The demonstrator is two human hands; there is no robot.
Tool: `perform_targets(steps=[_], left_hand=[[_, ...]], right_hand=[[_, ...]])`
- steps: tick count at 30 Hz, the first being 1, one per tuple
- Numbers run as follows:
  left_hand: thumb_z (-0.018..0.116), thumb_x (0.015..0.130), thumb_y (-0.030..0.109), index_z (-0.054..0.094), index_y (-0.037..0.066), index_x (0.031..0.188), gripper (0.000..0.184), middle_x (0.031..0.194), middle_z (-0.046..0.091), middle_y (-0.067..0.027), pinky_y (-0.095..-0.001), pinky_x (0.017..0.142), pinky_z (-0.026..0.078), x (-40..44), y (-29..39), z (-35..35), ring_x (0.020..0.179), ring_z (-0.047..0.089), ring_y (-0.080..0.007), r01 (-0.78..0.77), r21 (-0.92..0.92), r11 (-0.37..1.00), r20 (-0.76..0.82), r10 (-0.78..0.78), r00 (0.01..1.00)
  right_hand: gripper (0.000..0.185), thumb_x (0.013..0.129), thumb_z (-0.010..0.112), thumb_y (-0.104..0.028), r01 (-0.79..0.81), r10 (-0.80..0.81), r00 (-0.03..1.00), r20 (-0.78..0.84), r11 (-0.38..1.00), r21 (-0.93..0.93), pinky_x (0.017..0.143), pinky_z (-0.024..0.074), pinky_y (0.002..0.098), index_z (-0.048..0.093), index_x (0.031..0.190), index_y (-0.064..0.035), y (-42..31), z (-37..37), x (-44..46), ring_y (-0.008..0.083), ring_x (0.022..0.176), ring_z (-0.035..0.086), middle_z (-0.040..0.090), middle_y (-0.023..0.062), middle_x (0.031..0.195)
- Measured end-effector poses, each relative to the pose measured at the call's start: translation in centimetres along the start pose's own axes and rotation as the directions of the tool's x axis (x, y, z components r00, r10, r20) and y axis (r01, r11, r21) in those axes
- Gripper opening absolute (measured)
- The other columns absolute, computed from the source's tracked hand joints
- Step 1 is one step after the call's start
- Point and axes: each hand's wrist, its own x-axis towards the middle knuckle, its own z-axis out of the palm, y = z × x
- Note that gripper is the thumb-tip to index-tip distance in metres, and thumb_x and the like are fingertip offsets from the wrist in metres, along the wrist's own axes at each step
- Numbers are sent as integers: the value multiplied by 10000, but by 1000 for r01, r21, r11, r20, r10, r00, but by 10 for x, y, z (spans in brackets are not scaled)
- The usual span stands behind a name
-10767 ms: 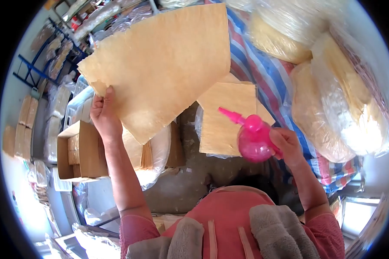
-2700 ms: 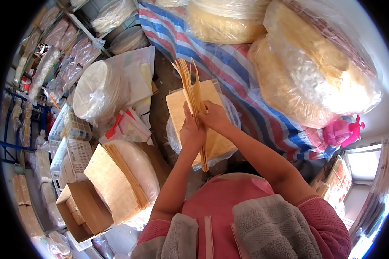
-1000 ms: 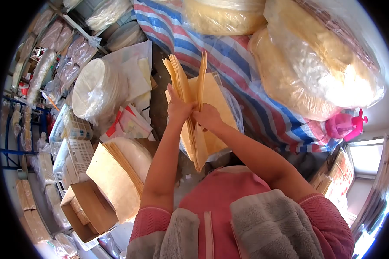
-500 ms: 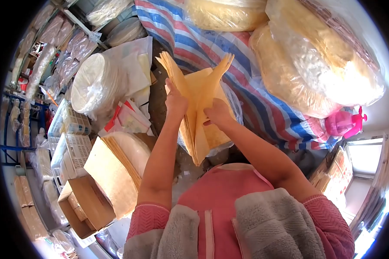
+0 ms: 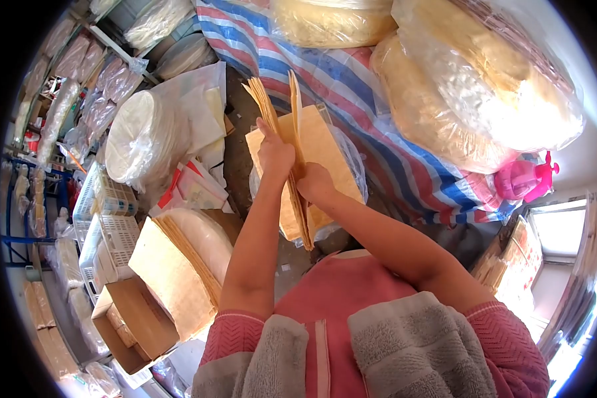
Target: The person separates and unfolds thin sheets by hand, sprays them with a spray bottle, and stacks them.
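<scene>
An upright bundle of thin tan square sheets (image 5: 296, 132) is held between my hands, its edges pointing up toward me. My left hand (image 5: 276, 154) grips the bundle's left side, the index finger stretched along it. On the right side, my right hand (image 5: 317, 184) is closed against the sheets; its fingertips are partly hidden. Beneath the bundle lies a flat stack of the same tan sheets (image 5: 335, 156), resting on clear plastic wrap (image 5: 358, 166). Whether they are food or paper I cannot tell.
At left, another stack of tan sheets (image 5: 169, 265) leans beside a cardboard box (image 5: 136, 318) and white plastic baskets (image 5: 106, 245). Round white sheets in plastic (image 5: 139, 136) stand behind. Large bagged yellowish rounds (image 5: 444, 86) sit on a striped tarp (image 5: 345, 86), near a pink spray bottle (image 5: 521, 179).
The fanned-open sheets have come together into a narrower bundle. My right hand has moved left, closer to my left hand, uncovering more of the stack below. The view has shifted slightly.
</scene>
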Motion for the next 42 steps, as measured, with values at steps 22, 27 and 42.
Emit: perform_targets(steps=[22, 27, 42], left_hand=[[645, 730, 164, 94, 89, 1410, 879, 1121, 550, -87, -355, 813, 458, -4, -50, -22, 1008, 538, -206, 127, -679, 723, 225, 41, 973], [647, 796, 252, 280, 84, 1371, 703, 1037, 564, -27, -391, 781, 468, -24, -47, -16, 943, 541, -138, 305, -804, 511, 429, 143, 892], [615, 827, 263, 347, 63, 1333, 606, 1045, 579, -47, -353, 779, 487, -26, -50, -12, 957, 557, -146, 231, -849, 476, 361, 201, 911]], right_hand=[[291, 720, 483, -110, 420, -431, 899, 69, 811, -406, 796, 451, 424, 613, 951, 9, 39, -78, 36, 383, 925, 564, 603, 238, 931], [368, 774, 544, -281, 428, -397, 902, 171, 875, -227, 798, 445, 399, 596, 1006, 0, 11, -58, 22, 378, 915, 569, 610, 226, 935], [717, 660, 673, -554, 198, -204, 936, 286, 979, 50, 567, 464, 248, 530, 1148, -48, -1, -49, 23, 151, 813, 583, 626, 76, 955]])
